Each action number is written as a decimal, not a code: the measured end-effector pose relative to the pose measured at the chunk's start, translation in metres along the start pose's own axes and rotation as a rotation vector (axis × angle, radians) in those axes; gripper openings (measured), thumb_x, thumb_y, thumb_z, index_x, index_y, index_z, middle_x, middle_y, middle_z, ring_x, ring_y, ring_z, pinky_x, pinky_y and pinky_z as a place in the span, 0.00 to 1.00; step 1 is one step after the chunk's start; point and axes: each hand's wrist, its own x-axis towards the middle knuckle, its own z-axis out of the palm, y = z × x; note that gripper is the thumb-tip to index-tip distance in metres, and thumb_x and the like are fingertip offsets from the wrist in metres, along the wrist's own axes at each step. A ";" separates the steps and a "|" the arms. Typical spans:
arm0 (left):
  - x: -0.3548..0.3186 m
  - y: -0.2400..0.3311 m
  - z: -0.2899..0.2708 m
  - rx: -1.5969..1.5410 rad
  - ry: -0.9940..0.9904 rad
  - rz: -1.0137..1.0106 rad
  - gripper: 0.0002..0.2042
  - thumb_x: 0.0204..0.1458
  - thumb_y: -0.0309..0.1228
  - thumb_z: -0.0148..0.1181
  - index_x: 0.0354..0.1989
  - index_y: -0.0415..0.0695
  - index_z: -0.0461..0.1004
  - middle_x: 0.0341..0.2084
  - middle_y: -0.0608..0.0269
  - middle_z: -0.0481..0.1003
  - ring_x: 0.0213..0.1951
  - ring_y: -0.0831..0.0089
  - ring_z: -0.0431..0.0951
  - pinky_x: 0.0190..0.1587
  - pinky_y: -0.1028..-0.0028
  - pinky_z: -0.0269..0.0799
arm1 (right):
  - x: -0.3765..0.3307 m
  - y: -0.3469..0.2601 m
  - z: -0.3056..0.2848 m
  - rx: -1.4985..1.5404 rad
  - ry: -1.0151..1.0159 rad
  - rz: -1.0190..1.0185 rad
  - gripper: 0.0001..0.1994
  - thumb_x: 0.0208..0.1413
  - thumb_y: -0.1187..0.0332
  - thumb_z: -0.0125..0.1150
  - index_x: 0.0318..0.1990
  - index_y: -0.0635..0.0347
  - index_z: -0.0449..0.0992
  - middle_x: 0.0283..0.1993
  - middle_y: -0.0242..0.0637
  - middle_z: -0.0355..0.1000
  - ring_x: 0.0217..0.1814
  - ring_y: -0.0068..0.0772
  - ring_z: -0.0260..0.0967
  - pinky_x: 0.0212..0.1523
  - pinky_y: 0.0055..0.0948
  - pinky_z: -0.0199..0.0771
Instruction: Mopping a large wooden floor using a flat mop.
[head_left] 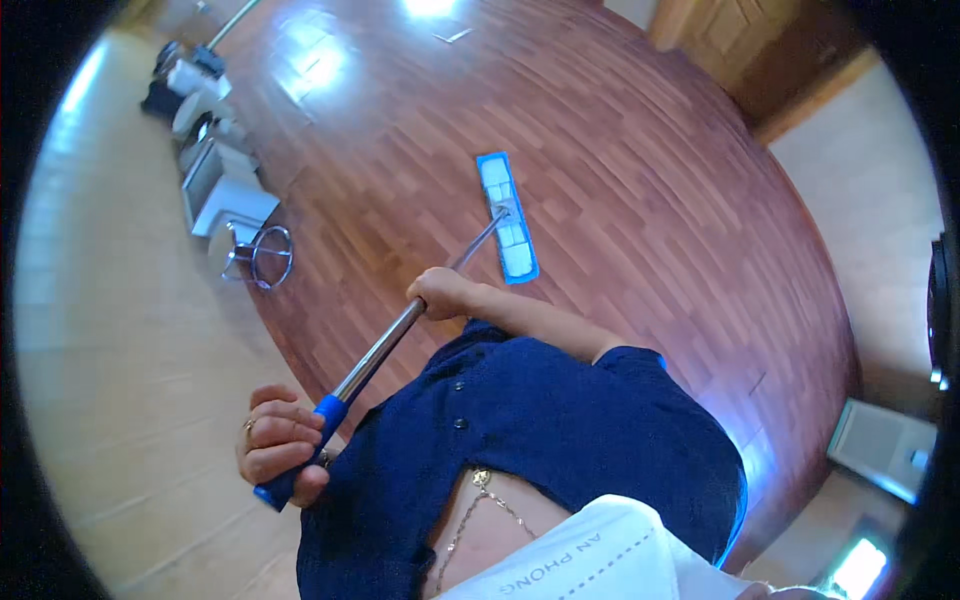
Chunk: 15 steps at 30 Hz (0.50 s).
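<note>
Blue flat mop (507, 217), steel pole: left hand (281, 443), right hand (441, 294) both clasp it.

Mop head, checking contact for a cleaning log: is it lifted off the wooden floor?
No, the flat blue mop head lies against the wooden floor.

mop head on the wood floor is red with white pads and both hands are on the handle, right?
Not quite: the head view shows the flat mop head is blue with white pads, not red. The rest holds: it lies on the wood floor, and the left hand grips the blue end of the handle while the right hand holds the metal shaft higher up.
</note>
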 end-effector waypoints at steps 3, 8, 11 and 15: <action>0.004 -0.009 -0.007 -0.062 -0.028 -0.029 0.15 0.49 0.45 0.63 0.28 0.47 0.69 0.16 0.66 0.70 0.21 0.69 0.74 0.37 0.61 0.66 | -0.019 -0.008 -0.008 0.006 0.097 0.044 0.04 0.38 0.65 0.57 0.20 0.51 0.76 0.26 0.42 0.75 0.32 0.51 0.74 0.32 0.49 0.72; 0.035 -0.044 -0.014 -0.258 -0.129 0.010 0.13 0.49 0.44 0.58 0.22 0.51 0.66 0.13 0.72 0.63 0.17 0.74 0.67 0.34 0.61 0.59 | -0.047 -0.012 -0.021 -0.030 0.251 0.295 0.12 0.49 0.58 0.58 0.19 0.51 0.75 0.24 0.43 0.74 0.31 0.52 0.72 0.33 0.49 0.71; 0.064 -0.080 -0.019 -0.399 -0.282 0.086 0.12 0.49 0.43 0.58 0.23 0.51 0.67 0.14 0.71 0.65 0.19 0.73 0.69 0.35 0.61 0.59 | -0.058 -0.012 -0.039 -0.061 0.414 0.409 0.15 0.51 0.56 0.56 0.19 0.53 0.75 0.24 0.42 0.74 0.32 0.49 0.73 0.38 0.47 0.70; 0.091 -0.130 0.010 -0.739 -0.501 0.269 0.13 0.46 0.43 0.65 0.29 0.49 0.72 0.22 0.66 0.73 0.26 0.69 0.77 0.37 0.61 0.64 | -0.104 -0.018 -0.041 -0.035 0.629 0.568 0.14 0.52 0.55 0.57 0.22 0.52 0.74 0.26 0.40 0.74 0.33 0.46 0.73 0.40 0.45 0.68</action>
